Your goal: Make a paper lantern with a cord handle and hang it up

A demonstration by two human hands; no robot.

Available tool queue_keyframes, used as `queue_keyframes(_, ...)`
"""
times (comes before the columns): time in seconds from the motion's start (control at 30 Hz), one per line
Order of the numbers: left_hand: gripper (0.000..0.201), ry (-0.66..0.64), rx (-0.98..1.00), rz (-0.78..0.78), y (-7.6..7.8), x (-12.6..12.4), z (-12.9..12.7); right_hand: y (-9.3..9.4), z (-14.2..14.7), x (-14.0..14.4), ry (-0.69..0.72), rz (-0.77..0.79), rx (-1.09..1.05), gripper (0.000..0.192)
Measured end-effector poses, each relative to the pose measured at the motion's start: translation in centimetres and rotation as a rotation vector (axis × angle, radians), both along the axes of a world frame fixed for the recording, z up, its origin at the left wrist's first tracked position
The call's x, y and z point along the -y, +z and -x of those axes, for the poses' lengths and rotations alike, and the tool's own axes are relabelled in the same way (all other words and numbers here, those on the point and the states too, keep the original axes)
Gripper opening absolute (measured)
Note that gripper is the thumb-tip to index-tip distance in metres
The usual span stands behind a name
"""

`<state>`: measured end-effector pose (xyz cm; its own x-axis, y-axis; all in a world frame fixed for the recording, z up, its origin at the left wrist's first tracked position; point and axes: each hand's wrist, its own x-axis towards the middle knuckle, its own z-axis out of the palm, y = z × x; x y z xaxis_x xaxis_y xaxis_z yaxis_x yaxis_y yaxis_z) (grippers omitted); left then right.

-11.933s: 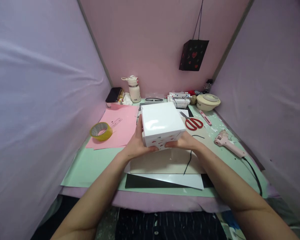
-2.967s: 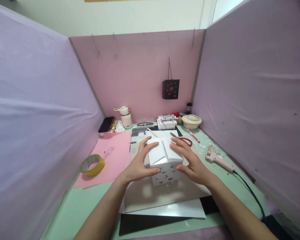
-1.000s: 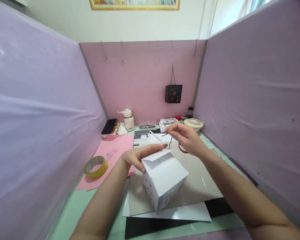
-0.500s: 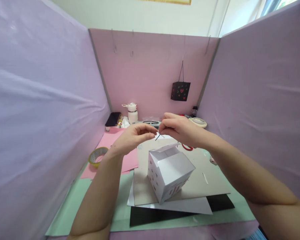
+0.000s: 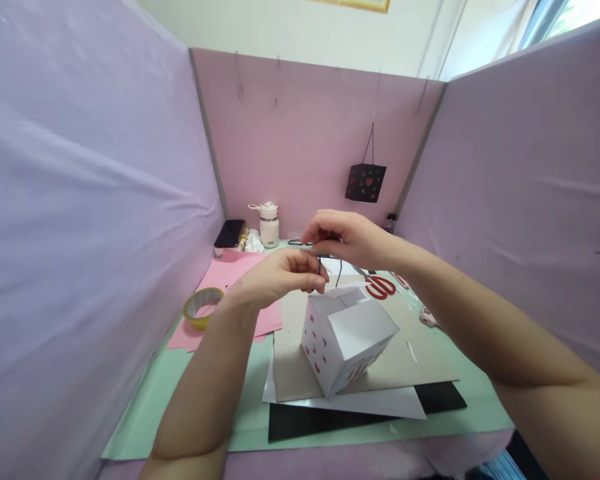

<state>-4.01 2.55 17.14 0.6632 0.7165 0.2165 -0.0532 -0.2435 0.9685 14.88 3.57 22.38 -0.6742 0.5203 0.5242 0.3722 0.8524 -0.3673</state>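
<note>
A white paper box (image 5: 363, 325), its top partly open, leans tilted on the grey board; red and dark cut-out shapes mark its sides. Just above its far left edge, my left hand (image 5: 286, 272) is closed in a pinch, with a dark cord (image 5: 339, 272) at its fingertips. My right hand (image 5: 353, 235) is a little higher and farther right, its fingers pinched on the same cord. Part of the cord hangs below the right hand, over the box's back edge. The fingertips partly hide how the cord runs between the hands.
Red-handled scissors (image 5: 380, 287) lie behind the box. Left are pink paper sheets (image 5: 235, 267) and a yellow tape roll (image 5: 200, 308). A phone (image 5: 231, 233) and white bottle (image 5: 269, 227) stand at the back. A black paper lantern (image 5: 365, 183) hangs against the pink wall.
My right hand has risen and moved across above my left hand; the left fingers have closed lower, nearer the box. More of the dark cord now hangs in view, and the scissors are uncovered.
</note>
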Motion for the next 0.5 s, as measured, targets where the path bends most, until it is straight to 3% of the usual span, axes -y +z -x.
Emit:
queue_keyframes(0.1, 0.016, 0.003, 0.328, 0.144, -0.1, -0.1, -0.6, -0.3, -0.2, -0.9, 0.002, 0.058, -0.161, 0.005)
queue_keyframes(0.27, 0.021, 0.267, 0.814, 0.283, 0.5, 0.2, -1.3, -2.0, -2.2, -0.7, -0.106, 0.066, -0.233, 0.012)
queue_keyframes(0.37, 0.022, 0.402, 0.867, 0.252, 0.6, 0.7, -1.5, -3.0, -3.9, 0.8, -0.172, 0.045, -0.159, 0.013)
queue_keyframes(0.5, 0.018, 0.482, 0.733, 0.094, 0.3, 1.4, -2.1, -4.1, -6.4, 3.1, -0.218, -0.006, -0.061, 0.014)
